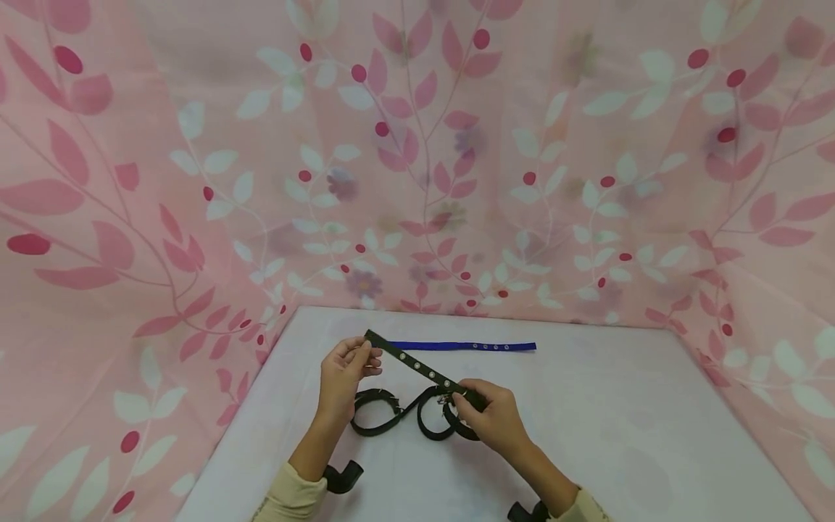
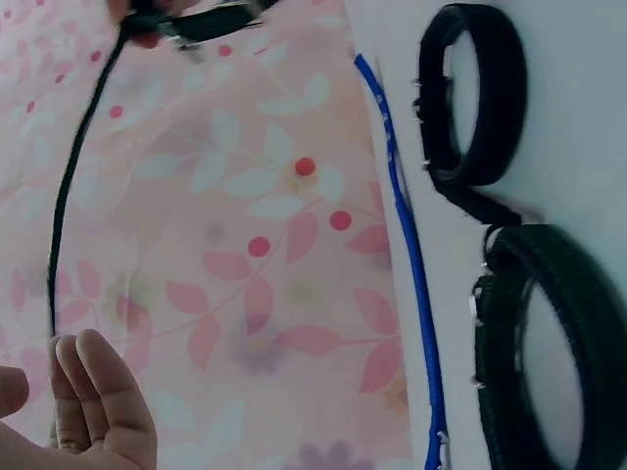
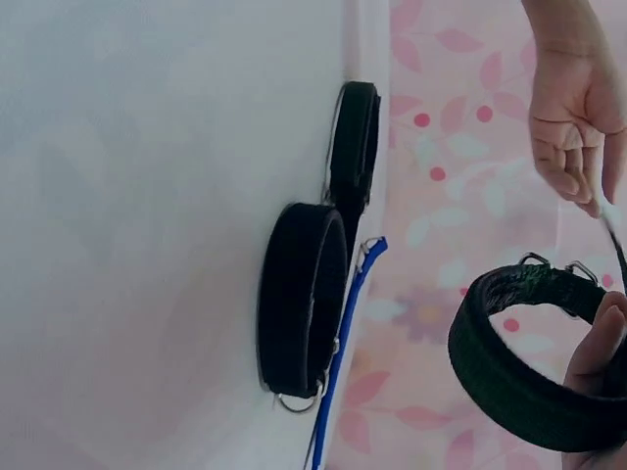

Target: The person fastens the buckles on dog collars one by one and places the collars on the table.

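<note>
Between my two hands a dark green collar (image 1: 417, 365) slants across, its strap end dotted with metal eyelets. My left hand (image 1: 341, 377) pinches the strap's tip at the upper left. My right hand (image 1: 492, 415) grips it lower down, by the padded loop (image 3: 470, 352), which shows metal rings in the right wrist view. Below, on the table, lie two similar dark collars curled into loops: a left one (image 1: 375, 433) and a right one (image 1: 433, 436). The right one is partly hidden by the held loop in the head view. Behind them a blue strap (image 1: 443, 346) with eyelets lies straight.
The white table (image 1: 620, 413) carries these things near its middle. Pink leaf-patterned cloth (image 1: 424, 181) stands behind and at both sides of it. A black curved piece (image 1: 343, 478) sits at the left wrist, and another (image 1: 525, 512) at the right.
</note>
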The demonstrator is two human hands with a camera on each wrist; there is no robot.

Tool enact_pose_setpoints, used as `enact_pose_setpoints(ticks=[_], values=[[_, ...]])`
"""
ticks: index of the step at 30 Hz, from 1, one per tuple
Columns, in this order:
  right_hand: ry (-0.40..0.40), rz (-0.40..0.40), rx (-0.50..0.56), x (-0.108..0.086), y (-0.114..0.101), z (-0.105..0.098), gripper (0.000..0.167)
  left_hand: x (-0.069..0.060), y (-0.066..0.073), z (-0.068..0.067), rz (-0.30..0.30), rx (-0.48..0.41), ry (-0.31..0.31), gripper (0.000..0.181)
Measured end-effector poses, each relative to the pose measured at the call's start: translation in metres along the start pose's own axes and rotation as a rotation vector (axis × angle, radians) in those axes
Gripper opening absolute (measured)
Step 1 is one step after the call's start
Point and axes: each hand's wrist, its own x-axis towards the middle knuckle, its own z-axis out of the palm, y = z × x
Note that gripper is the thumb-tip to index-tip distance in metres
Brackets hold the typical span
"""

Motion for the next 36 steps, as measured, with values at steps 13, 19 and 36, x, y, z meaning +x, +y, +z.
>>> enact_pose_setpoints(ticks=[13, 19, 36], values=[[0.03, 0.247, 0.342, 0.006, -0.013, 0.004, 0.013, -0.041, -0.046, 0.038, -0.086, 0.323, -0.557, 0.033], [-0.001, 0.272, 0.343, 0.005, -0.011, 0.008, 0.013, -0.036, -0.044, 0.045, 0.04, 0.254, -0.55, 0.027], [-0.055, 0.115, 0.088, 0.015, -0.036, -0.003, 0.047, -0.041, -0.034, 0.044, 0.1, 0.288, -0.609, 0.023]])
